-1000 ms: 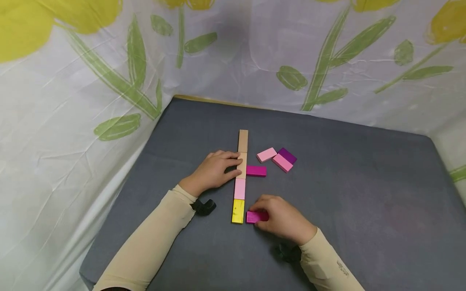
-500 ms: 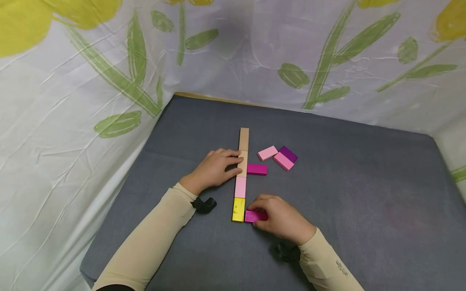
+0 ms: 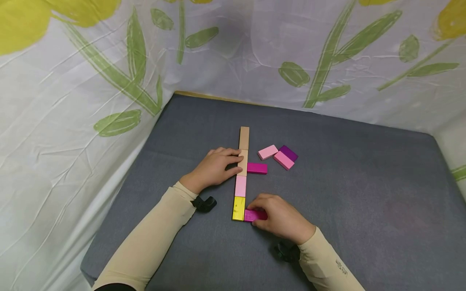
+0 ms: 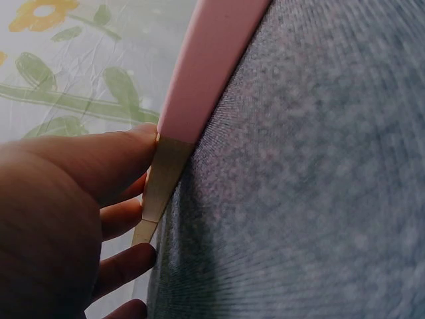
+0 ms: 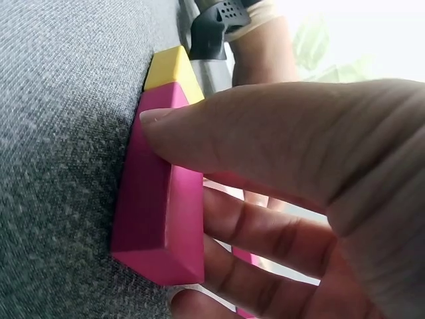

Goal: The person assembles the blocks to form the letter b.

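Observation:
In the head view a straight row of blocks lies flat: two bare-wood blocks, the farther one [image 3: 244,138] above the nearer one [image 3: 244,165], a light pink block [image 3: 240,186] and a yellow block [image 3: 238,208]. My left hand [image 3: 212,167] rests its thumb and fingertips on the nearer wood block, fingers extended. With my right hand [image 3: 282,216] I pinch a magenta block [image 3: 250,216] between thumb and fingers. That block lies crosswise, its left end against the yellow block, as the right wrist view confirms. A second magenta block [image 3: 257,168] juts rightward from the nearer wood block.
Two pink blocks, one [image 3: 267,152] and another [image 3: 284,160], lie right of the row with a purple block [image 3: 289,153]. All rest on a table with a grey cloth [image 3: 349,182]. A flowered white sheet [image 3: 233,52] hangs behind and at the left.
My right hand has slid the magenta block slightly left, closing the small gap to the yellow block. My left hand keeps its place on the wood block.

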